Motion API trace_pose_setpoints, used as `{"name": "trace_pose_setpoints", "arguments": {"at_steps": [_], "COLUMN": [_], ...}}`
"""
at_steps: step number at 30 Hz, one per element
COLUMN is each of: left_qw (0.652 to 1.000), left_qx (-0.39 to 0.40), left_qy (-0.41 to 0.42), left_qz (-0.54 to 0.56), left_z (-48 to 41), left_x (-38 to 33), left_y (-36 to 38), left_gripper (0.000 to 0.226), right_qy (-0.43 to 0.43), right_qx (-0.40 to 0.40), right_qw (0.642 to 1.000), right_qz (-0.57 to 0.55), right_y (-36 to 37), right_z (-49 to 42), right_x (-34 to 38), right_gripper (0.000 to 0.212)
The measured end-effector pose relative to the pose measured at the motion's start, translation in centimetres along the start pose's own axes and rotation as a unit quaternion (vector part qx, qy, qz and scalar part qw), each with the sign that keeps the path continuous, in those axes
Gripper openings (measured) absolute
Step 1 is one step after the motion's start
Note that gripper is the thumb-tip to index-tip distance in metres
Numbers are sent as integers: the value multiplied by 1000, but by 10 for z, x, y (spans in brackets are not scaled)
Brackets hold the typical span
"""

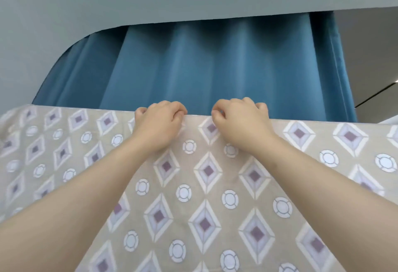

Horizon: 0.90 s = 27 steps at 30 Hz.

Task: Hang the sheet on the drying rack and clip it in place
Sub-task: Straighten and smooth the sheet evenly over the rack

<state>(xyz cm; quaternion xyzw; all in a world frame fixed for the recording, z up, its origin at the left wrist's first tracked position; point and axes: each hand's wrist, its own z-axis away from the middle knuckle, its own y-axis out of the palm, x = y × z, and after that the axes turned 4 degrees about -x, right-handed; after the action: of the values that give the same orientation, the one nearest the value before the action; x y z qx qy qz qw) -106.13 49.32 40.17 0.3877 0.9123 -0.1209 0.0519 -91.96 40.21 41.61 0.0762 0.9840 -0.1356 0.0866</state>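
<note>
The patterned sheet (pixel 206 185) lies draped over a high horizontal line, presumably the drying rack's bar hidden beneath it, its top fold running left to right across the scene with the cloth falling toward the near side in front of the blue curtain (pixel 215 67). Both hands sit side by side on the middle of that fold at about equal reach, the left hand (pixel 159 123) and right hand (pixel 239 121) each with fingers curled over the far edge, gripping the cloth. No clip is visible, so clipping looks still to come, with the arms raised and stretched forward
</note>
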Motion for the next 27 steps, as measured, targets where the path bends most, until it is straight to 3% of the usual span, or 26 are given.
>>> {"name": "trace_pose_setpoints", "arguments": {"at_steps": [6,11,17,22,27], "left_qw": [997,985,995,991,992], "left_qx": [74,107,65,46,59], "left_qy": [21,30,45,24,55], "left_qz": [-7,130,58,121,96], "left_z": [-22,-36,-38,-40,-40], "left_x": [94,148,184,180,189], "left_y": [-22,-42,-40,-38,-41], "left_gripper": [30,13,24,25,18], "right_qy": [34,36,56,24,8], "right_qx": [30,19,18,-21,-20], "right_qw": [999,999,998,999,1000], "right_qz": [-19,2,-18,8,11], "right_y": [43,71,82,93,99], "right_z": [-28,-47,-52,-55,-53], "right_x": [81,133,154,174,172], "right_gripper": [33,34,28,28,27]}}
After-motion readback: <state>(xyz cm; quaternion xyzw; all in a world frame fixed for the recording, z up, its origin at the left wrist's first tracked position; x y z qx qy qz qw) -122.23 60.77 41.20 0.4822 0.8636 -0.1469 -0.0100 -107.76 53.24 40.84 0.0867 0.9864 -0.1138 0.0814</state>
